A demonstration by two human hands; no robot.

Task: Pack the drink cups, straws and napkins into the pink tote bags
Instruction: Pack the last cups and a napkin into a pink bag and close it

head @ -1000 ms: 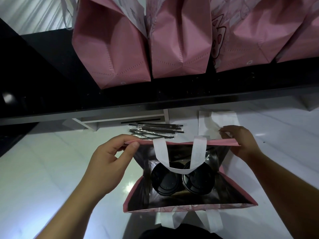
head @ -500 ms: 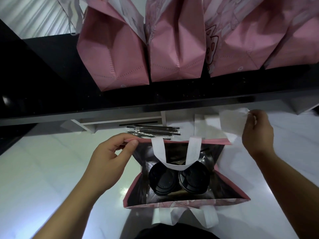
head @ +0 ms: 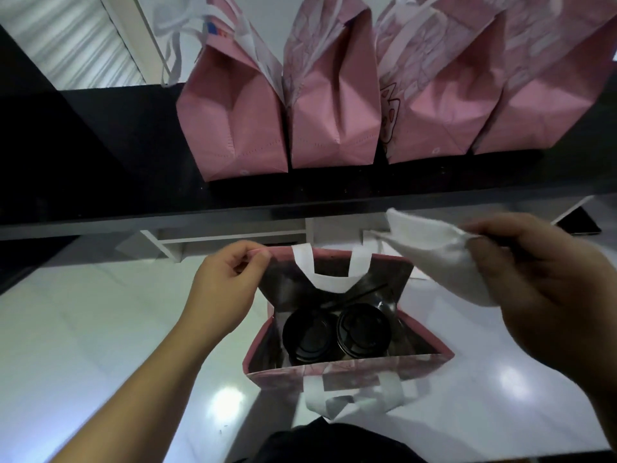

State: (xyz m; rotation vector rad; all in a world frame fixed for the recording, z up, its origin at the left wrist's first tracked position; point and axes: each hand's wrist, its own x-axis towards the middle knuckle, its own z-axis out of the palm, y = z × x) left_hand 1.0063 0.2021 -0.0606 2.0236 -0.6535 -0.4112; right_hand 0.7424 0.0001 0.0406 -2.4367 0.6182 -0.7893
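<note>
An open pink tote bag (head: pixel 354 375) stands on the white counter in front of me. Two drink cups with black lids (head: pixel 334 332) sit side by side at its bottom, and black straws (head: pixel 359 295) lean behind them. My left hand (head: pixel 223 292) pinches the bag's far left rim and holds it open. My right hand (head: pixel 541 289) grips a white napkin (head: pixel 437 255) in the air just right of the bag's far right corner. The bag's white handles hang over the far and near rims.
Several filled pink tote bags (head: pixel 334 125) stand in a row on a black shelf (head: pixel 100 182) behind the counter. More white napkins (head: pixel 370 237) lie behind the open bag. A dark flat object (head: pixel 579 222) rests at the far right.
My right hand lifted a napkin off the pile and brought it up and toward the bag. The left hand kept its hold on the rim. The straw pile is now hidden.
</note>
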